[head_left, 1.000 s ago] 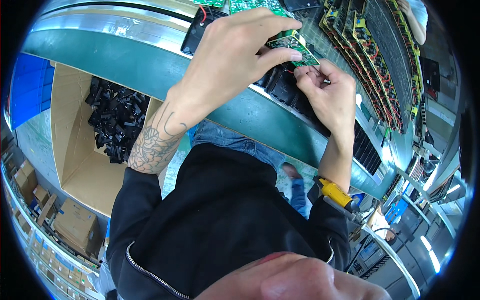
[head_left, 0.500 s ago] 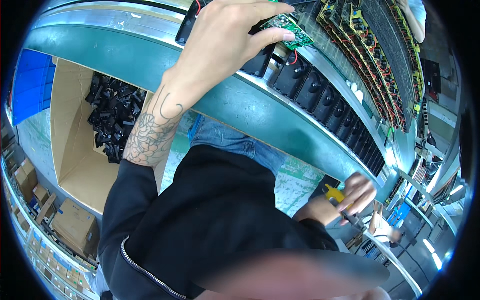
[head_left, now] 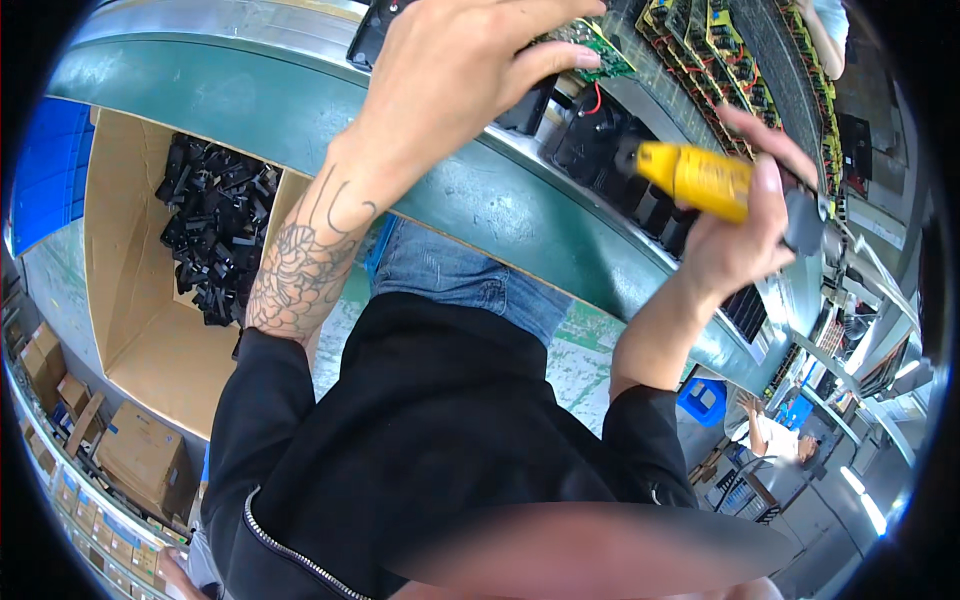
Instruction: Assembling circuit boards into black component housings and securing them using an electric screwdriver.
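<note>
My left hand (head_left: pixel 450 75) grips a green circuit board (head_left: pixel 612 64) by its edge, thumb toward me, at the far side of the bench. A red wire (head_left: pixel 597 98) trails from the board over a black plastic housing (head_left: pixel 590 140). My right hand (head_left: pixel 735 240) is closed around a yellow hand tool (head_left: pixel 700 180) with a dark rear end. The tool is in the air above the row of black housings, its tip pointing left toward the board and apart from it. Motion blurs the right fingers and the tool slightly.
A green bench edge (head_left: pixel 520 225) runs in front of me. Rows of circuit boards (head_left: pixel 745 75) stand beyond the housings. At left is a cardboard box (head_left: pixel 125 250) holding small black parts (head_left: pixel 215 225). Another person (head_left: pixel 775 440) is at far right; another person's arm (head_left: pixel 825 45) shows at top right.
My right hand has swung up and forward with the yellow tool, from beside the bench to over the housings. The left hand has barely shifted and still holds the board.
</note>
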A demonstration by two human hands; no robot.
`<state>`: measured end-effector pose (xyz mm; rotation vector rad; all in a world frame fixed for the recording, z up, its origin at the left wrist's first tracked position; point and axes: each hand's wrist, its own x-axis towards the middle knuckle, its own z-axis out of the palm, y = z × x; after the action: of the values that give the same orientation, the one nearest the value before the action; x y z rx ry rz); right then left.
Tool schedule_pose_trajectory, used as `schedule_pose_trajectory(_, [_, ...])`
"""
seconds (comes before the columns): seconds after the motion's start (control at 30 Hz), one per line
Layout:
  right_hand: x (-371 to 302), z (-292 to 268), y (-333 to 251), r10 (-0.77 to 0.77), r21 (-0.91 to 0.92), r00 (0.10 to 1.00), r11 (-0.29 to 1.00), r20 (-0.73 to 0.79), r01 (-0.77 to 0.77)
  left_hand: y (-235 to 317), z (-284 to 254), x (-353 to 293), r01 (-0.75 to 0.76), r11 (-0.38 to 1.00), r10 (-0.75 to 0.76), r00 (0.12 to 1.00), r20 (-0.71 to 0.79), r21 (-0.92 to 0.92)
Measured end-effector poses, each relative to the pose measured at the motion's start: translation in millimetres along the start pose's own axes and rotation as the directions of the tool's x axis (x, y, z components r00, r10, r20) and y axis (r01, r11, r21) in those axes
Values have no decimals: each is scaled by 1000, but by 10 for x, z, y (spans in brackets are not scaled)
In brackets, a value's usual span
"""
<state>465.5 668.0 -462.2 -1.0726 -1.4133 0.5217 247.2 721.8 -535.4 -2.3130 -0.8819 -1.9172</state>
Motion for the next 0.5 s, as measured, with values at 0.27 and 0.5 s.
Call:
schedule_pose_trajectory(0.27, [1, 303, 6, 101, -94, 986, 989, -129, -114, 237, -168, 123, 140, 977, -159, 981, 114, 158])
schedule_pose_trajectory(0.5, [-85, 355, 254, -66, -169, 989, 985, -136, 42, 281, -233, 164, 368, 927, -375, 894, 246, 75])
